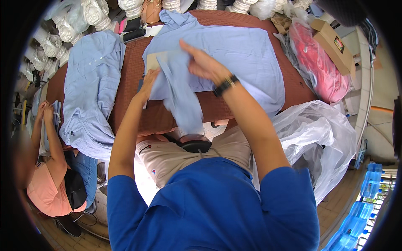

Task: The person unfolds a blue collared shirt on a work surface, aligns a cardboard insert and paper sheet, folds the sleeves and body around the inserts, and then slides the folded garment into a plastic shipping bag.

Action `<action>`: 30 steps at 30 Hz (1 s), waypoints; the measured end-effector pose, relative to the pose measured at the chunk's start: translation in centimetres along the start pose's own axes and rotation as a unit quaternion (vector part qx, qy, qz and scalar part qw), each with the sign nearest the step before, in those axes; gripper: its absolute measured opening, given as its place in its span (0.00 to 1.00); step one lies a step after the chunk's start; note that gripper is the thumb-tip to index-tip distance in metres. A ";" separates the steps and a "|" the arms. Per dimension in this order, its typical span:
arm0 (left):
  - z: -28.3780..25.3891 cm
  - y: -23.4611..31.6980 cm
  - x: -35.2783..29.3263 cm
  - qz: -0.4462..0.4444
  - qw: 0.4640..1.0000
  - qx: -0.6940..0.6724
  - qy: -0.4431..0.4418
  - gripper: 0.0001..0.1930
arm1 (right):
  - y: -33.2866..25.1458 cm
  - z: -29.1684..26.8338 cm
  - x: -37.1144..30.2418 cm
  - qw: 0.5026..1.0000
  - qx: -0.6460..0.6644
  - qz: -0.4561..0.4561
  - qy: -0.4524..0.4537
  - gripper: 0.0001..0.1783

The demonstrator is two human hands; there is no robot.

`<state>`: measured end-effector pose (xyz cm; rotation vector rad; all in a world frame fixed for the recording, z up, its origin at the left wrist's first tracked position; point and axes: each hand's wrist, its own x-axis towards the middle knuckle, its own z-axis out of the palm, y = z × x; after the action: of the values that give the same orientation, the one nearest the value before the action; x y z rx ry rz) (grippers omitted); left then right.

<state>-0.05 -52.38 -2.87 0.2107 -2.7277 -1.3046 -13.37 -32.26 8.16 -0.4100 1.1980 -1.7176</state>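
Observation:
A light-blue shirt (238, 54) lies spread over the brown quilted cloth in front of me, its collar end at the far side. On its left part rests a beige card (153, 61), partly covered by the shirt's sleeve (182, 98), which is smeared by motion and hangs toward the near table edge. My left hand (149, 83) is closed at the card's left side, with its fingers on the blue fabric. To the right of the sleeve my right hand (205, 65) is open, thumb raised and fingers apart, palm toward the cloth.
A second light-blue shirt (90, 79) lies on the brown cloth (132, 62) to the left. White ornate posts (96, 12) line the back. At right are a red bagged bundle (316, 62), a cardboard box (335, 46) and clear plastic (318, 129). Another person (50, 184) works at far left.

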 end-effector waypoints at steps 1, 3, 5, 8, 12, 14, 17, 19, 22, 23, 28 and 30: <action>0.0 -1.4 0.6 0.002 0.999 -0.048 0.015 0.29 | -0.4 -1.1 2.2 1.000 0.002 -0.028 0.012 0.29; -0.5 -3.9 0.9 -0.003 0.989 -0.141 0.045 0.37 | 0.5 -2.9 3.2 0.956 -0.281 0.024 0.076 0.32; -0.7 -2.5 0.9 -0.158 0.950 -0.269 0.030 0.38 | 0.2 -3.8 1.4 0.835 -0.538 0.078 0.084 0.32; -2.0 0.5 0.7 -0.133 0.975 -0.175 -0.016 0.32 | 5.0 -7.9 -7.7 0.588 -0.793 -0.119 0.108 0.23; -2.5 0.8 0.8 -0.057 0.997 0.015 -0.056 0.26 | 6.4 -11.5 -17.2 0.342 -0.932 0.117 0.011 0.11; -1.5 -0.6 0.6 -0.016 1.000 0.016 0.014 0.22 | 5.0 -12.1 -19.2 0.255 -0.957 0.142 0.006 0.12; -0.5 -0.3 1.3 -0.007 0.999 0.014 0.041 0.19 | 6.1 -16.3 -21.5 0.280 -0.946 0.123 0.107 0.11; -0.6 0.4 1.5 -0.014 0.999 0.022 0.044 0.19 | 7.0 -18.9 -22.1 0.348 -0.913 0.071 0.201 0.11; -0.7 0.9 1.2 -0.033 0.998 0.034 0.050 0.19 | -0.2 -23.8 -20.9 0.465 -0.848 0.253 -0.045 0.15; -0.9 0.3 1.0 -0.053 0.997 0.030 0.046 0.20 | -4.3 -23.6 -19.3 0.547 -0.757 0.351 -0.061 0.14; -0.6 -1.5 2.5 -0.044 0.998 -0.027 0.038 0.21 | -14.4 -31.5 -18.8 0.770 -0.596 0.044 0.222 0.20; -0.8 -2.4 2.6 -0.059 0.997 -0.049 0.027 0.22 | -11.3 -32.4 -18.3 0.849 -0.459 0.011 0.261 0.20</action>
<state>-2.35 -54.94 -4.17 0.3981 -2.6349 -1.4361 -33.49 0.96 7.28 -0.4867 2.4127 -1.1437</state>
